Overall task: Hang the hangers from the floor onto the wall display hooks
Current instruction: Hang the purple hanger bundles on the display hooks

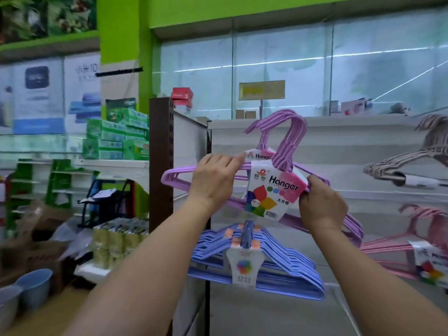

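A: State the condition of each grip.

B: The left hand (213,180) holds the upper left arm of the purple hanger bundle (278,163), its fingers curled over the top bars and its thumb reaching toward the label. The right hand (321,202) grips the right shoulder of the same bundle, just beside the printed "Hanger" label (274,192). The bundle is held in the centre of the frame, in front of the white wall display panel (339,146).

A: What is hidden or hard to make out?

B: The hook tops of the bundle point up and left; whether they touch any display hook cannot be determined. The hands cover parts of the bars. A second label (258,155) behind the first is mostly covered. At the right edge, the beige hangers (409,161) are blurred and cut off. They hang on a metal display hook (412,181). The pink hangers (397,246) at lower right are also cut off.

A: What hangs directly below the held bundle?

B: Several blue hanger bundles (278,263), at lower centre, with a blurred label at the front. Their supporting hook is hidden.

A: Containers?

B: Two grey-blue bowls (26,287) sit at lower left, partly cut off by the frame edge; their interiors cannot be seen. Green boxes (116,137) are stacked on a shelf at centre left. Wrapped yellowish packs (116,241) stand below them; their contents are illegible.
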Demonstrator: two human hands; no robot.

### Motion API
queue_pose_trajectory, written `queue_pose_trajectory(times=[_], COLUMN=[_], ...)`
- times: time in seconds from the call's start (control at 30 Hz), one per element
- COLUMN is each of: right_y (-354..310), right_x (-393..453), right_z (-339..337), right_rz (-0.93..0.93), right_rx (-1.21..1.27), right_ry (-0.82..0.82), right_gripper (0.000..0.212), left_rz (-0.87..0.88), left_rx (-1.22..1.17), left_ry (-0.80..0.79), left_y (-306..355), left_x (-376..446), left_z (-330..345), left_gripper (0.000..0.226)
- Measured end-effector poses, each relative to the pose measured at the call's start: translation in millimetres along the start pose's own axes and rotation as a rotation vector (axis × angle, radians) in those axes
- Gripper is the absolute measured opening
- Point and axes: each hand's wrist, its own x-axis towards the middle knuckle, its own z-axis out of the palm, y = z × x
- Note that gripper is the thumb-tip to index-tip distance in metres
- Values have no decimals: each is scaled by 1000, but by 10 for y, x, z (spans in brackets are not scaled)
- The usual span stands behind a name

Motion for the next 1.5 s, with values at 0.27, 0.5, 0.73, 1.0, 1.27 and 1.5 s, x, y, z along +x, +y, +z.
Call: queue_pose_trajectory(times=[0.27,0.5,0.73,1.0,1.27,1.5], right_y=[104,183,100,-102,-241,-304], right_x=[273,686,933,1215,1277,1269], right_z=[224,443,677,807,1050,1210], right_rz=[95,110,117,138,143,83], right_rx=[-31,-28,-30,-54,-18,-67], right_ry=[-37,10,-60,-55,-21,-63], right_gripper=[21,21,21,14,16,16], left_rz=[12,-75,-269,-336,-318,-359], left_rx=[-41,-59,-82,-144,-156,-204], left_ry=[23,-31,-16,11,33,98], left_y=[4,-130,-188,-413,-645,-731], left_x=[243,567,699,771,751,531], left_z=[346,758,1073,1336,1502,1690], left_gripper=[42,35,38,35,33,24])
